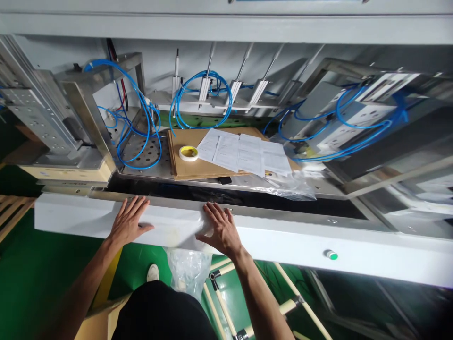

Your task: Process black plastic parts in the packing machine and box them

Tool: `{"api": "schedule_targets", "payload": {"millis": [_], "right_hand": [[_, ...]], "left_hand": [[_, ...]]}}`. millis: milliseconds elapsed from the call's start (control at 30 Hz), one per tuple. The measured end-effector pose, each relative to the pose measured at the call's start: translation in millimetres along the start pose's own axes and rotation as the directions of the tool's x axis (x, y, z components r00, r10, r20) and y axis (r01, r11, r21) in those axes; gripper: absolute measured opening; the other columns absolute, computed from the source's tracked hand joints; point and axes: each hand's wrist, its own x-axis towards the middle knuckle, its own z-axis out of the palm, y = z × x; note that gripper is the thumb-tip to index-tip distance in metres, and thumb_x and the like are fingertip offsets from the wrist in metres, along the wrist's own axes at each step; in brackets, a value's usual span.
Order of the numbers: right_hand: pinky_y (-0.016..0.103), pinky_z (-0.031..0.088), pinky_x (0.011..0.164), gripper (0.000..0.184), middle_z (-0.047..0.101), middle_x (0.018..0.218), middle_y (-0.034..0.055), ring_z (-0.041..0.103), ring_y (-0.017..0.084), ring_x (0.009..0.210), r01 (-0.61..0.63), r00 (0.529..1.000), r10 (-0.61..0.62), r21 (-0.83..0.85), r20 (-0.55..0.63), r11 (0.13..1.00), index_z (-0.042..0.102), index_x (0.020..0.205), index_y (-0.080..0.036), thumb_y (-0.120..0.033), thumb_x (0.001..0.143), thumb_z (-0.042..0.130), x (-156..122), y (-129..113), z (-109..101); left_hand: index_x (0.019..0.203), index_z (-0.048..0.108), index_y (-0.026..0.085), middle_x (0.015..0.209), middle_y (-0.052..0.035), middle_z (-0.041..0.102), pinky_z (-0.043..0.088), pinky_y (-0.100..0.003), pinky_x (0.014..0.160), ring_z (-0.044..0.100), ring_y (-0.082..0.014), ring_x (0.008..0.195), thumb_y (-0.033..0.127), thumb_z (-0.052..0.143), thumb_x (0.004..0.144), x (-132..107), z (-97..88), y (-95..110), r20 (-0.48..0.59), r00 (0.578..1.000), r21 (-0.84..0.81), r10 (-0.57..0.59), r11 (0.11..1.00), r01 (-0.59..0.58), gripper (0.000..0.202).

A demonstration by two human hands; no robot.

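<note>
Both palms rest on a long white machine panel (283, 236) that runs across the front of a metal frame. My left hand (130, 221) lies flat on its left part, fingers spread toward the machine. To the right of it, my right hand (221, 229) also lies on the panel, fingers stretched out and thumb apart. A clear plastic bag (189, 269) hangs below the panel between my arms. Behind the hands, brown cardboard sheets (205, 167) lie on the metal bed, bearing printed papers (244, 151) and a roll of tape (188, 153).
Blue air hoses (141, 137) loop over the machine bed, below several pneumatic cylinders (235, 89). A green push button (331, 255) sits on the panel at right. Below stand a cream pipe frame (224, 302) and a cardboard box (95, 326). Crumpled clear plastic (293, 186) overhangs the bed's edge.
</note>
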Motion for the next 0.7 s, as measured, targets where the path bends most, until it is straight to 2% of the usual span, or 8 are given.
{"api": "schedule_targets", "payload": {"millis": [133, 267, 367, 467, 567, 700], "right_hand": [[0.062, 0.023, 0.128, 0.113, 0.049, 0.163, 0.0199, 0.042, 0.041, 0.152, -0.052, 0.999, 0.052, -0.033, -0.003, 0.998, 0.036, 0.164, -0.015, -0.067, 0.075, 0.081, -1, -3, 7], [0.062, 0.023, 0.128, 0.118, 0.048, 0.163, 0.0207, 0.043, 0.041, 0.151, -0.041, 0.999, 0.041, -0.049, -0.018, 0.998, 0.031, 0.166, -0.015, -0.070, 0.074, 0.081, -1, -1, 6], [0.064, 0.023, 0.127, 0.122, 0.048, 0.163, 0.0207, 0.043, 0.041, 0.151, -0.032, 0.999, 0.031, -0.058, -0.021, 0.998, 0.026, 0.168, -0.016, -0.073, 0.074, 0.080, -1, 1, 8], [0.065, 0.023, 0.126, 0.125, 0.046, 0.164, 0.0207, 0.042, 0.042, 0.151, -0.011, 1.000, 0.009, -0.075, -0.026, 0.997, 0.023, 0.169, -0.017, -0.073, 0.074, 0.080, -2, 4, 10], [0.063, 0.022, 0.127, 0.124, 0.044, 0.166, 0.0213, 0.042, 0.042, 0.151, 0.026, 0.999, -0.029, -0.097, -0.025, 0.995, 0.025, 0.169, -0.018, -0.072, 0.073, 0.081, -4, 5, 12], [0.063, 0.023, 0.127, 0.122, 0.043, 0.166, 0.0217, 0.042, 0.042, 0.152, 0.031, 0.999, -0.033, -0.092, -0.016, 0.995, 0.027, 0.168, -0.018, -0.073, 0.073, 0.081, -4, 7, 11]], "left_hand": [[0.161, 0.043, 0.019, 0.165, -0.0155, 0.044, 0.024, -0.063, 0.129, 0.040, -0.0389, 0.153, 0.073, 0.055, 0.096, -1, -3.0, -15, -0.031, 0.998, -0.016, -0.059, 0.998, 0.058, 0.085], [0.159, 0.045, 0.020, 0.162, -0.0155, 0.049, 0.031, -0.063, 0.125, 0.044, -0.0387, 0.151, 0.066, 0.047, 0.102, 0, -11.6, -23, -0.084, 0.988, -0.042, -0.129, 0.991, 0.126, 0.073], [0.158, 0.048, 0.020, 0.161, -0.0126, 0.051, 0.031, -0.057, 0.128, 0.044, -0.0333, 0.152, 0.056, 0.045, 0.106, 11, -14.0, -12, -0.032, 0.998, -0.070, -0.051, 0.996, 0.049, 0.063], [0.152, 0.055, 0.021, 0.158, -0.0091, 0.055, 0.029, -0.054, 0.130, 0.050, -0.0287, 0.148, 0.045, 0.039, 0.109, 27, -7.6, 0, 0.033, 0.999, -0.083, 0.031, 0.996, -0.028, 0.052], [0.146, 0.063, 0.022, 0.151, -0.0092, 0.061, 0.027, -0.058, 0.130, 0.054, -0.0302, 0.144, 0.036, 0.033, 0.110, 40, 2.9, -2, 0.026, 0.999, -0.059, -0.022, 0.998, 0.023, 0.049], [0.146, 0.062, 0.016, 0.148, -0.0152, 0.064, 0.033, -0.061, 0.126, 0.057, -0.0345, 0.141, 0.040, 0.035, 0.108, 43, 12.1, -13, 0.004, 0.996, -0.045, -0.087, 0.995, 0.087, 0.052]]}}
